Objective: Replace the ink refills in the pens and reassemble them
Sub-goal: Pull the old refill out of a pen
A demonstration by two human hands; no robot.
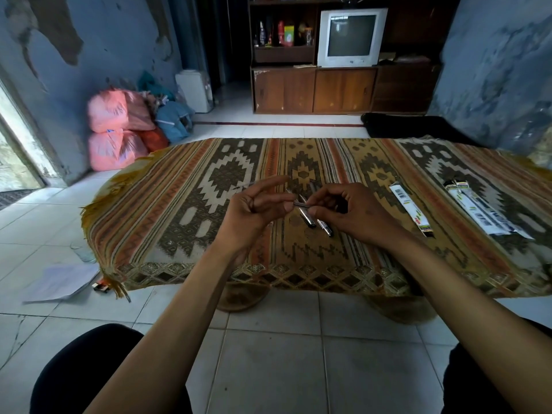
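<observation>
both hands up over the patterned rug [185, 186], left hand [254, 210] and right hand [337, 210] fingers pinched on one small pen part [301, 204] between them, two pens [313, 222] lying just below the fingers – refill packs [413, 212] off right

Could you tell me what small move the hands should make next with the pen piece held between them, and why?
Probably pull the two hands gently apart. The left hand and right hand both pinch a short pen piece above the mat, while refill packets lie unopened-looking to the right.
</observation>
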